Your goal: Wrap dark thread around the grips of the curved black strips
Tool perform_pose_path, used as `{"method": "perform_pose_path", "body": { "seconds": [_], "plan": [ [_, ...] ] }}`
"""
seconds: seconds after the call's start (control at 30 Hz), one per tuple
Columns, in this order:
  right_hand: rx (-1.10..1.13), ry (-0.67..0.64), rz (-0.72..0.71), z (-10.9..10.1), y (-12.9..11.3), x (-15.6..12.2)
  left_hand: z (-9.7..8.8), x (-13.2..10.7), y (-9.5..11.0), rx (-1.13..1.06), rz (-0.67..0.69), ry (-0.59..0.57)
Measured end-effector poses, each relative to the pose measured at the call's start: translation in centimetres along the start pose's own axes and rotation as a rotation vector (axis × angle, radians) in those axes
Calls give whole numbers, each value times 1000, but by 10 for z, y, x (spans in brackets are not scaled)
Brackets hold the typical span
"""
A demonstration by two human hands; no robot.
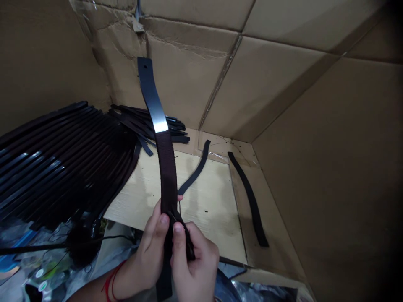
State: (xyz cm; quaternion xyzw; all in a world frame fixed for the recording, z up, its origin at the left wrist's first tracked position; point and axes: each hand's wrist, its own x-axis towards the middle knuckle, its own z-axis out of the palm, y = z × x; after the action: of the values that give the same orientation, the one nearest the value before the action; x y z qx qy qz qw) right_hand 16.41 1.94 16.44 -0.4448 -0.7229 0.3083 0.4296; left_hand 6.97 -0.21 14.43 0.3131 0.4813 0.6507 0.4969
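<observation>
A long, curved black strip (151, 94) stands nearly upright before me, with a small hole near its top end. Its upper part is smooth and shiny; lower down it is covered by a dark brown ribbed wrapping (167, 167). My left hand (151, 243) is closed around the strip below the middle, thumb on its front face. Right beside it, my right hand (197, 260) is closed, thumb and fingers pinching a dark cord-like piece (189, 247) against the strip's edge. The strip's lower end passes down between both hands.
Many dark strips (59, 167) lie fanned in a pile at left, with a smaller heap (147, 121) behind. Two loose curved strips (198, 167) (250, 197) lie on the pale board (217, 201). Cardboard walls (340, 167) enclose the back and right. Plastic bags lie lower left.
</observation>
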Motion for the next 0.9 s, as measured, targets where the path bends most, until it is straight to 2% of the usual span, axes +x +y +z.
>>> {"method": "perform_pose_path", "body": {
  "seconds": [0.1,0.17,0.33,0.6,0.8,0.9],
  "plan": [
    [66,-107,11,-6,-5,1,1,2,8,-8,-28,108],
    [151,-161,37,-11,-8,2,2,4,13,-51,-45,135],
    [325,-181,102,-14,-10,5,5,4,20,-180,-67,-13],
    [423,-203,121,-13,-6,7,8,3,27,-173,-82,4],
    [373,-231,152,-13,-8,6,4,2,15,-133,-98,-12],
    [384,-223,209,-11,-3,3,4,-1,9,-153,-118,-73]
  ]
}}
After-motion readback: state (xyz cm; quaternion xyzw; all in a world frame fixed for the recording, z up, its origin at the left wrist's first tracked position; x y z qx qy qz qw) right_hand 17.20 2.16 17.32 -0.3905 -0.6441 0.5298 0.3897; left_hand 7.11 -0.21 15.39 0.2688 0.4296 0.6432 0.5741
